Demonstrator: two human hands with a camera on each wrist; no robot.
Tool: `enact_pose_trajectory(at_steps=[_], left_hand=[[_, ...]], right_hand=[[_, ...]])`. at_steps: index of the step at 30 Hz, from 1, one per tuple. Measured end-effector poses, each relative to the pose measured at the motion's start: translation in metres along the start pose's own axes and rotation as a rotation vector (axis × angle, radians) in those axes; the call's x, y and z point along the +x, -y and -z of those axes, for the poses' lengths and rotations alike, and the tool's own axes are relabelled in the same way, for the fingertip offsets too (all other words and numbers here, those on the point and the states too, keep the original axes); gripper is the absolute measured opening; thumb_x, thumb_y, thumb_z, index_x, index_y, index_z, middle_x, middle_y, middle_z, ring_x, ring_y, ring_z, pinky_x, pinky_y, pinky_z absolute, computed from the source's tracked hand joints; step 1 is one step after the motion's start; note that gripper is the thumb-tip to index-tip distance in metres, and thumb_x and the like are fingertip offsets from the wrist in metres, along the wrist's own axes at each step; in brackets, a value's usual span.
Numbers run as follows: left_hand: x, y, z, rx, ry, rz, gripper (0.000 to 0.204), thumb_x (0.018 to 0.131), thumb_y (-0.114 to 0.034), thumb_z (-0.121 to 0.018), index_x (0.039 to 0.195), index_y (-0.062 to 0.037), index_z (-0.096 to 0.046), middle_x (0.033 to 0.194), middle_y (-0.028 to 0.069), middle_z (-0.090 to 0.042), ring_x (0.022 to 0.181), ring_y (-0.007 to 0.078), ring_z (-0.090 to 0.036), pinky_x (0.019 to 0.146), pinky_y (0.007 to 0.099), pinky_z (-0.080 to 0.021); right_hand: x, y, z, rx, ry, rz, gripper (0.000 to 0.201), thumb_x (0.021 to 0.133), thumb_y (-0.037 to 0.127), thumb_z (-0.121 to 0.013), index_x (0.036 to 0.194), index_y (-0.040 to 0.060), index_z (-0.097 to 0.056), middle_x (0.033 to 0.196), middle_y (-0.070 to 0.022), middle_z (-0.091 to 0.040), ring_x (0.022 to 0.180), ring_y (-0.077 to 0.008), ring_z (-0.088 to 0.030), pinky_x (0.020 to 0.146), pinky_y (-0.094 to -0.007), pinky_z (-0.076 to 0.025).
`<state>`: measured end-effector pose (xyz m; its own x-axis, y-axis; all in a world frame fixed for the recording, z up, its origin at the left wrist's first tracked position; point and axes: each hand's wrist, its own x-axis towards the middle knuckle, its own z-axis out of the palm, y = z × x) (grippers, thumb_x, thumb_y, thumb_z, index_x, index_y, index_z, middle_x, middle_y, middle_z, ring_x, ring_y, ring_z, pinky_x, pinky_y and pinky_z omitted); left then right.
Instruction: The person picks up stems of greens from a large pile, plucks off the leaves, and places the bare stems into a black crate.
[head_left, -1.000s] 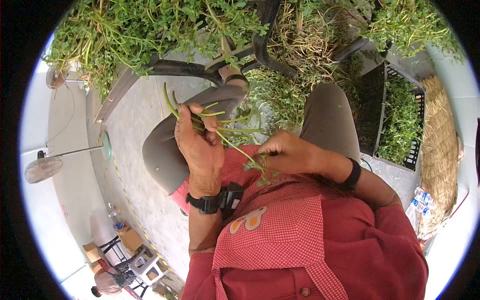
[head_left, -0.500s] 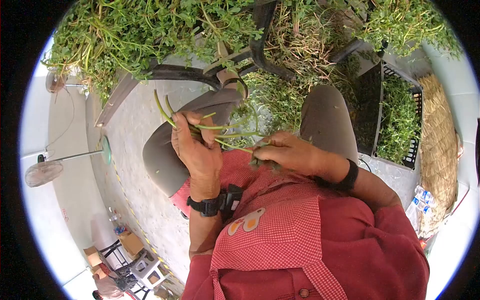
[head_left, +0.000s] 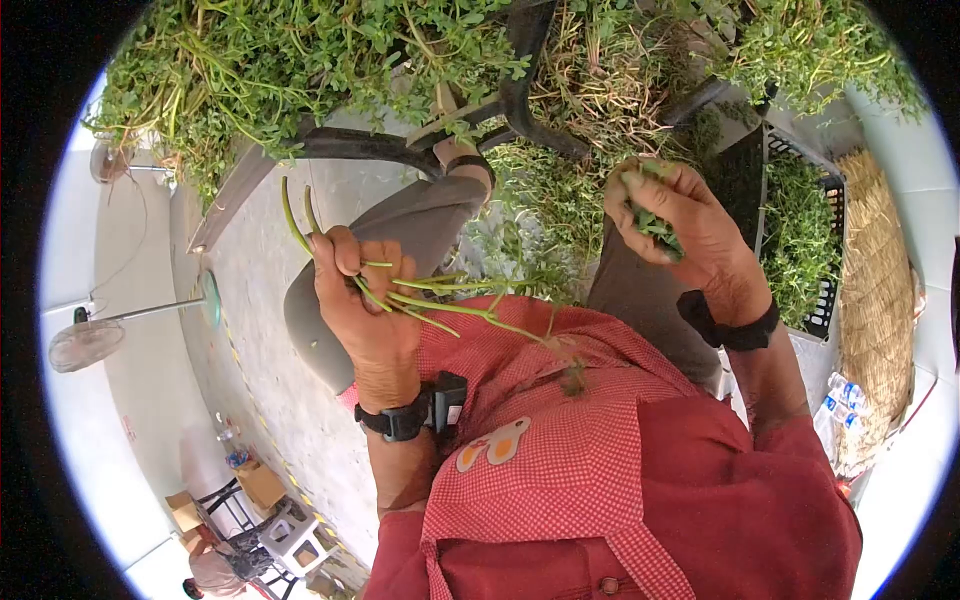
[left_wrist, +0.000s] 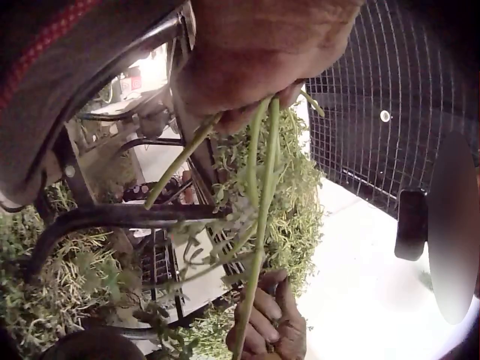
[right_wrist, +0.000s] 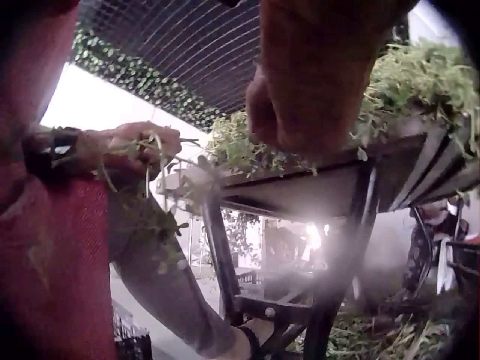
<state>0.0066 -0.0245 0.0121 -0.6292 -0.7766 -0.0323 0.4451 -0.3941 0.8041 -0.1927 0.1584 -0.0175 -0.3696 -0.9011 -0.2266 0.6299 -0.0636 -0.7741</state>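
Note:
In the head view my left hand [head_left: 368, 312] pinches several long green stems [head_left: 440, 303], whose leafy ends trail over the red checked apron [head_left: 550, 455]. My right hand [head_left: 690, 225], raised over the right knee, is curled round a small clump of green leaves [head_left: 655, 228], apart from the stems. The left wrist view shows the stems [left_wrist: 264, 180] hanging below my left hand [left_wrist: 262, 60], with my right hand [left_wrist: 270, 322] farther off. In the right wrist view my left hand [right_wrist: 139, 146] grips the leafy stems, and my right hand [right_wrist: 311, 82] is dark and near.
A heap of greens [head_left: 300, 70] lies on a dark-framed table [head_left: 370, 145] in front. More greens [head_left: 545, 200] are on the floor between the knees. A black crate [head_left: 835, 250] of greens and a straw bundle [head_left: 872, 300] stand at right, a fan [head_left: 88, 343] at left.
My right hand has moved away from the stems, up and to the right, with leaves in its fingers. My left hand has shifted slightly left and down, still gripping the stems.

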Motion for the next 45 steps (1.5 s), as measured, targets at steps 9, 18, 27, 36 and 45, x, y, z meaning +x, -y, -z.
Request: enact_pose_trajectory(at_steps=[9, 18, 27, 36, 45], left_hand=[[0.001, -0.001, 0.001, -0.094, 0.046, 0.063, 0.035, 0.098, -0.036, -0.033, 0.070, -0.0156, -0.041, 0.043, -0.0051, -0.027, 0.042, 0.0072, -0.020, 0.041, 0.0234, -0.018], [0.000, -0.002, 0.002, -0.074, 0.020, 0.057, 0.036, 0.098, -0.037, -0.033, 0.070, -0.0156, -0.040, 0.044, -0.0049, -0.026, 0.043, 0.0073, -0.019, 0.040, 0.0235, -0.017], [-0.003, -0.003, 0.000, -0.054, -0.014, -0.046, 0.038, 0.097, -0.040, -0.034, 0.067, -0.0164, -0.036, 0.044, -0.0050, -0.025, 0.042, 0.0072, -0.017, 0.040, 0.0235, -0.016], [-0.001, -0.021, 0.000, -0.117, 0.116, -0.044, 0.038, 0.098, -0.038, -0.030, 0.067, -0.0164, -0.035, 0.041, -0.0041, -0.025, 0.042, 0.0075, -0.016, 0.040, 0.0235, -0.016], [0.000, -0.016, 0.005, -0.134, 0.179, 0.037, 0.038, 0.099, -0.038, -0.029, 0.068, -0.0162, -0.036, 0.042, -0.0039, -0.026, 0.041, 0.0077, -0.017, 0.040, 0.0239, -0.017]], right_hand=[[0.023, -0.021, -0.023, -1.243, 0.274, 0.572, 0.035, 0.078, 0.018, -0.060, 0.112, 0.0208, -0.061, 0.079, -0.0128, -0.063, 0.070, -0.0302, -0.061, 0.062, -0.0391, -0.048], [0.037, -0.040, -0.017, -1.325, 0.397, 0.667, 0.020, 0.079, 0.018, -0.060, 0.096, 0.0081, -0.063, 0.075, -0.0107, -0.056, 0.068, -0.0293, -0.058, 0.059, -0.0386, -0.046], [0.018, -0.057, -0.012, -0.915, 0.164, 0.322, 0.014, 0.080, 0.019, -0.060, 0.079, 0.0052, -0.059, 0.060, -0.0071, -0.054, 0.051, -0.0202, -0.054, 0.049, -0.0355, -0.041], [0.035, -0.039, 0.021, 0.163, -0.269, -0.135, 0.026, 0.089, 0.031, -0.052, 0.075, 0.0099, -0.055, 0.068, 0.0009, -0.052, 0.050, -0.0071, -0.044, 0.039, -0.0216, -0.027], [0.032, -0.011, -0.022, -0.674, 0.260, 0.321, 0.020, 0.087, 0.021, -0.059, 0.097, 0.0048, -0.065, 0.071, -0.0035, -0.059, 0.058, -0.0077, -0.050, 0.050, -0.0213, -0.040]])
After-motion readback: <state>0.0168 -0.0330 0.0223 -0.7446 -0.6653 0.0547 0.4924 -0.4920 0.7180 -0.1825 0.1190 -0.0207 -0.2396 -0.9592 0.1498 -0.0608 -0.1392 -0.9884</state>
